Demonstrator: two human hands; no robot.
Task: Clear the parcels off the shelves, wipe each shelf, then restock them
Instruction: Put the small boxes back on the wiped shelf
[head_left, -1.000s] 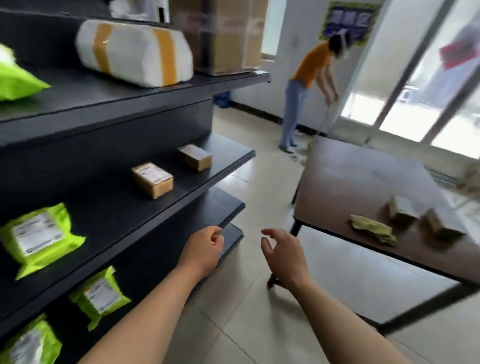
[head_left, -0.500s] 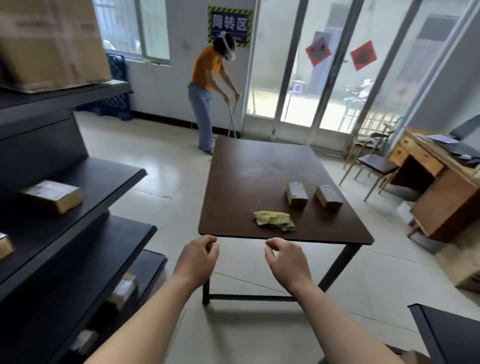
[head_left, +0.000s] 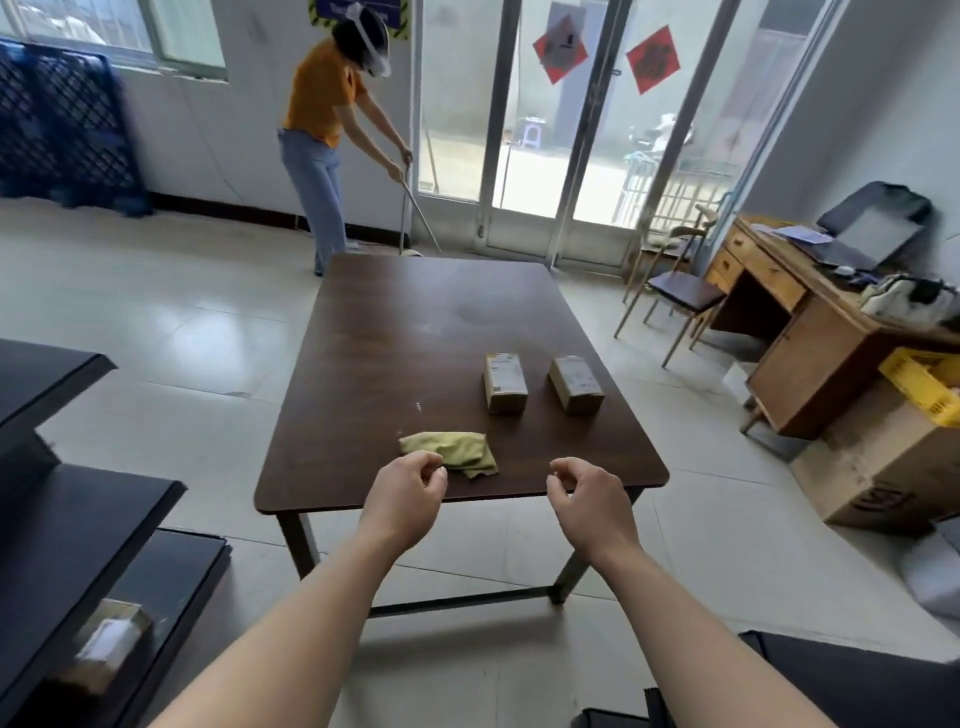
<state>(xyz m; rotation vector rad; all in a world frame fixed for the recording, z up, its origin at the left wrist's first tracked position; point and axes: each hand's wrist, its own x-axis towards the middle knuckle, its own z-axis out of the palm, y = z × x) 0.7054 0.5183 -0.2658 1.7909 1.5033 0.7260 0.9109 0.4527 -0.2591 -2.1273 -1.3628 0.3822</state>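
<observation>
Lower centre, left hand (head_left: 408, 499) and right hand (head_left: 592, 501) hang at the bench (head_left: 415, 338) edge, each grip released, empty. Beyond the cloth (head_left: 449, 452), left box (head_left: 505, 382) and right box (head_left: 575, 383) bear unreadable white labels.

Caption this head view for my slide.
Left hand and right hand hover empty near cloth, parcels on table.

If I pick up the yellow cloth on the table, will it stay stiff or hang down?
The cloth lies crumpled in soft folds, so it will probably droop and unfold when lifted. It looks thin, so likely light. Pushed, it would probably bunch up on the table.
</observation>
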